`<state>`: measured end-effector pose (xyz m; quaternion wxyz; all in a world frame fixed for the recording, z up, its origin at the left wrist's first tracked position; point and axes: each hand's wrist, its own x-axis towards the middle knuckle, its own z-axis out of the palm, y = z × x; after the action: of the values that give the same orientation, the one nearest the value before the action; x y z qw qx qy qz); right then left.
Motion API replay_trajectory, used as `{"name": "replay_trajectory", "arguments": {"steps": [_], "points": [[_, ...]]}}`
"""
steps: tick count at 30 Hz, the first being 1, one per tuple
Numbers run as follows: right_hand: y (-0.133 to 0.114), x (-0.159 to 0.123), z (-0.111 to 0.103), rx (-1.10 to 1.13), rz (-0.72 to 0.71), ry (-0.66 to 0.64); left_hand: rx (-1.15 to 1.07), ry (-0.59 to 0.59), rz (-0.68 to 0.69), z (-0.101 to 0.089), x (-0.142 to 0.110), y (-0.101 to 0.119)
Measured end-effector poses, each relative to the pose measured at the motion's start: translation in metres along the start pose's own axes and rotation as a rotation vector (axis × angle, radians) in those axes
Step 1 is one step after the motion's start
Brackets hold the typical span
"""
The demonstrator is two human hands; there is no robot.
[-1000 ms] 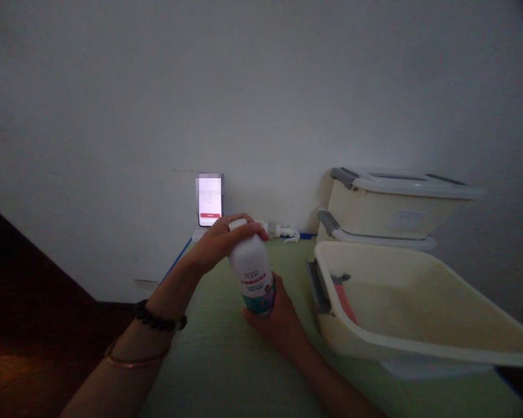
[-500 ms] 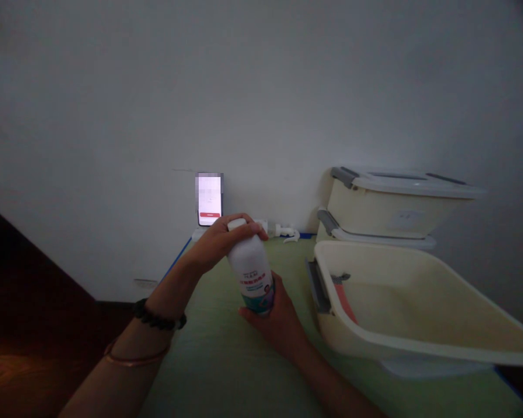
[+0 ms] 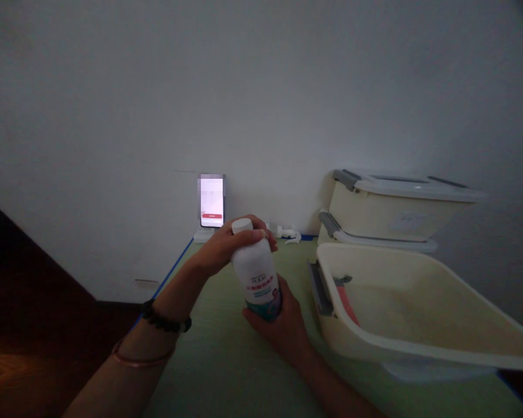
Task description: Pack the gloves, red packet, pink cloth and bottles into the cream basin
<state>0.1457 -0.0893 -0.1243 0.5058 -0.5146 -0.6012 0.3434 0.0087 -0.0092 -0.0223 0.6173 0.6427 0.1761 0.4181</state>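
Note:
Between my two hands is a white plastic bottle (image 3: 255, 270) with red lettering and a teal band low on its label, tilted with its top leaning left. A white cap (image 3: 242, 225) sits on its top end. My left hand (image 3: 226, 244) is closed around the bottle's shoulder just beneath the cap, thumb across the front. Lower down, my right hand (image 3: 283, 325) grips the bottle near its base, with most fingers hidden behind it. Behind my left fingers a white spray trigger head (image 3: 287, 233) lies by the wall, its other end covered.
A lit phone (image 3: 211, 200) stands upright against the wall on a white stand (image 3: 204, 235). At right, an open cream bin (image 3: 387, 342) holds a red and checked item (image 3: 347, 302). Behind it are stacked lidded boxes (image 3: 379, 212). The green table (image 3: 226, 366) has blue edging.
The bottle and both hands have shifted slightly right and down in the picture. More of the cap shows, as my left thumb and fingers sit a little lower on the shoulder.

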Motion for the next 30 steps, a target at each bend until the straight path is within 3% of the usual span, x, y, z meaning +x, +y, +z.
{"name": "replay_trajectory", "arguments": {"steps": [2, 6, 9, 19, 30], "points": [[-0.003, -0.002, -0.002, 0.077, -0.017, -0.055, -0.042, 0.009, 0.021, -0.001, 0.000, 0.000], [-0.003, -0.008, -0.003, 0.335, -0.020, -0.236, -0.062, -0.086, -0.039, -0.003, -0.003, 0.002], [-0.001, -0.012, -0.001, 0.428, -0.005, -0.288, -0.071, -0.133, -0.073, -0.005, -0.005, 0.002], [0.006, -0.009, 0.002, 0.341, 0.025, -0.262, -0.063, 0.005, -0.154, -0.011, -0.001, -0.018], [0.002, -0.008, 0.002, 0.288, 0.070, -0.263, 0.016, 0.004, -0.239, -0.014, -0.001, -0.021]]}}
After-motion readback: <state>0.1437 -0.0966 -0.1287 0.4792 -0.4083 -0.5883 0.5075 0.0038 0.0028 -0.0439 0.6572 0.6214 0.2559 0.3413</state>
